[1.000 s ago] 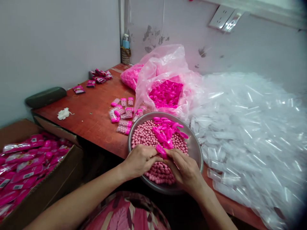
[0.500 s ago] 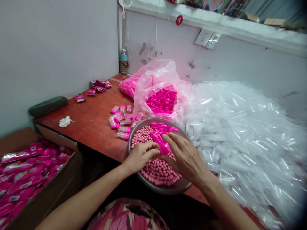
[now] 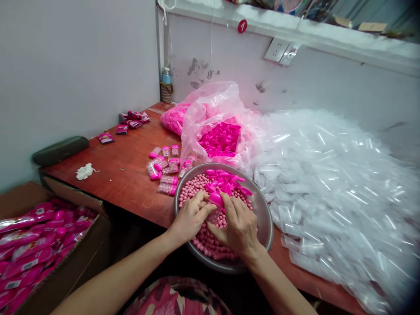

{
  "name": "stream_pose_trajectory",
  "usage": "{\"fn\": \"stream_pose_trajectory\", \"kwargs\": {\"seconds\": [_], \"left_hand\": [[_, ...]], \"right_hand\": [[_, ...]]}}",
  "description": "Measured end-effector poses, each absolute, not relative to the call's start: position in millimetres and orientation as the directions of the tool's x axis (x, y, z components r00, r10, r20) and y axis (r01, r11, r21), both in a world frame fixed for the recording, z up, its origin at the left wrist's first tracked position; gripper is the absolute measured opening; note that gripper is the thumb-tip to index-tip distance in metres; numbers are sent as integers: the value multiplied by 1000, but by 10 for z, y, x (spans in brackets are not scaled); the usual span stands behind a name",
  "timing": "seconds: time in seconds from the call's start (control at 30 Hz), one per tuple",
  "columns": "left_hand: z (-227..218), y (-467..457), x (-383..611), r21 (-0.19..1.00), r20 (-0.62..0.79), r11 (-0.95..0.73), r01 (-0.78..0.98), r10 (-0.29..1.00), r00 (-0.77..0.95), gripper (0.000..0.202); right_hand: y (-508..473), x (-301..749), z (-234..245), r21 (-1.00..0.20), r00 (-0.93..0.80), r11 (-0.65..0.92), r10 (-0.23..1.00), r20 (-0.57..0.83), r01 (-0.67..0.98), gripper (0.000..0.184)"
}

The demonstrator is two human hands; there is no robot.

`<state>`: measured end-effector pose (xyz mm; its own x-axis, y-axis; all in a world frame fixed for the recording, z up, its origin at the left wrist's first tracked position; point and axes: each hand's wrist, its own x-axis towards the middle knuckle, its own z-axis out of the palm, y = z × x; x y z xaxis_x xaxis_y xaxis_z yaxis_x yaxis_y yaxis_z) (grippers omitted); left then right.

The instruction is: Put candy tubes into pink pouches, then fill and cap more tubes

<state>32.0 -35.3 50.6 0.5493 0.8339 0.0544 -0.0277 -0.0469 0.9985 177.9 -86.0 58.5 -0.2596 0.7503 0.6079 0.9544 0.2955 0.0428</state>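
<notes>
Over a grey metal bowl point(image 3: 267, 227), my left hand point(image 3: 188, 218) is closed around a small clear plastic container point(image 3: 214, 213) that looks filled with pink beads. A bright pink cap point(image 3: 215, 199) sits at the container's top end. My right hand point(image 3: 239, 225) grips that cap and container from the other side, fingers on the cap and thumb lower down. Whether the cap is fully seated is hidden by the fingers. Round pink beads point(image 3: 193, 186) fill the bowl, and loose pink caps point(image 3: 226, 177) lie on them at the far side.
Capped containers of beads point(image 3: 169, 164) lie left of the bowl. Behind it stands a plastic bag of pink caps point(image 3: 219, 140). A large heap of clear empty containers point(image 3: 328, 188) covers the table's right side. A cardboard box point(image 3: 88, 253) of pink packets is at lower left.
My right hand has moved left and down, closing onto the pink cap and container. My left hand keeps its hold. The bowl's right rim is now uncovered.
</notes>
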Motion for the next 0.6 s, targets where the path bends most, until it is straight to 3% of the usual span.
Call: {"fn": "stream_pose_trajectory", "kwargs": {"seconds": [0.13,0.3,0.37,0.43,0.47,0.53,0.6], "left_hand": [[493,-360,341,998,43,-7,-67,832,553,18],[577,-252,351,981,1,89,-175,888,459,30],[617,-81,310,975,6,80,-209,925,379,41],[641,158,250,981,57,-7,-192,965,257,45],[646,285,221,985,93,-58,-162,972,215,44],[646,500,179,984,131,-108,-143,979,158,43],[646,604,171,982,161,-150,-113,982,94,49]], "right_hand": [[-872,1716,594,-17,-209,263,801,561,965,58],[-1053,1793,730,-246,-96,241,868,488,939,78],[-1215,2033,740,-392,84,149,852,517,908,70],[-1379,2380,671,-504,332,-45,801,497,862,45],[-1442,2566,604,-501,434,-187,788,436,845,34],[-1508,2891,424,-342,536,-449,813,227,826,28],[-1497,3093,218,-263,579,-538,807,113,801,26]]}}
